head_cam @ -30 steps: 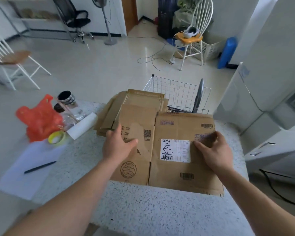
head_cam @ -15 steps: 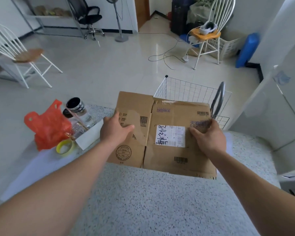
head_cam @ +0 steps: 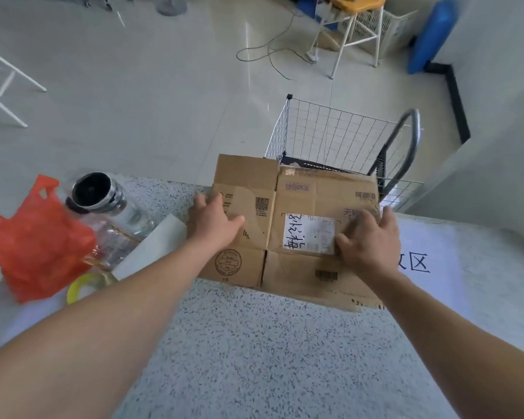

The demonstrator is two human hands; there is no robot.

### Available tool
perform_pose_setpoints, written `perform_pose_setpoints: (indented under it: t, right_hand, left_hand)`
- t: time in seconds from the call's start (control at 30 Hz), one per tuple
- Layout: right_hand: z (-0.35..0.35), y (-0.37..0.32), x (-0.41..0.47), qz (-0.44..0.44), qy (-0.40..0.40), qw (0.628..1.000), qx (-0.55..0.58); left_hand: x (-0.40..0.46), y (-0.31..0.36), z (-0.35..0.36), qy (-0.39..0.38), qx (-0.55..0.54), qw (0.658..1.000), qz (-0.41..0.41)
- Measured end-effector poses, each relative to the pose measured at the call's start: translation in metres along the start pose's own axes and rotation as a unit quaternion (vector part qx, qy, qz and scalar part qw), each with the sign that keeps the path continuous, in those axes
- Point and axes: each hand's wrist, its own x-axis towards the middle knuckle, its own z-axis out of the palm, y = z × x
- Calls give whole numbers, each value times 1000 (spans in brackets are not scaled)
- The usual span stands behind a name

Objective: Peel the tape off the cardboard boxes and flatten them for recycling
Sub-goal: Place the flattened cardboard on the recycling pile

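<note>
Cardboard box [head_cam: 300, 195], flattened, gripped between left hand [head_cam: 213, 222] and right hand [head_cam: 368, 241].

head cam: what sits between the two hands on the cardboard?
Head view: between the left hand and right hand, the flattened brown cardboard box shows a small QR code and a white shipping label with handwriting. Nothing else lies there.

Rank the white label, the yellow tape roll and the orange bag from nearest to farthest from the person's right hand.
Measured from the right hand:
1. White label, on the cardboard, right beside the thumb.
2. Yellow tape roll, far to the left past the left arm.
3. Orange bag, farther left still, at the table's edge.
</note>
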Motion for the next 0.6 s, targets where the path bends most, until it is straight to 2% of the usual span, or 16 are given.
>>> perform_pose_setpoints:
  t: [0.07,0.13,0.23,0.37,0.6]
  right_hand:
    - [6,-3,-2,-46,7,998,-41]
    - [7,-11,2,-111,10,991,-69]
    - [11,-25,13,-170,-39,975,-137]
    - [28,-28,18,-177,-100,966,-163]
    - [49,-20,19,-158,-85,970,-162]
  left_hand:
    - [4,5,8,25,36,997,56]
    - [10,17,11,40,65,985,155]
    - [21,35,21,13,129,955,268]
    - [38,36,41,-59,186,942,273]
    - [45,30,57,-32,197,938,285]
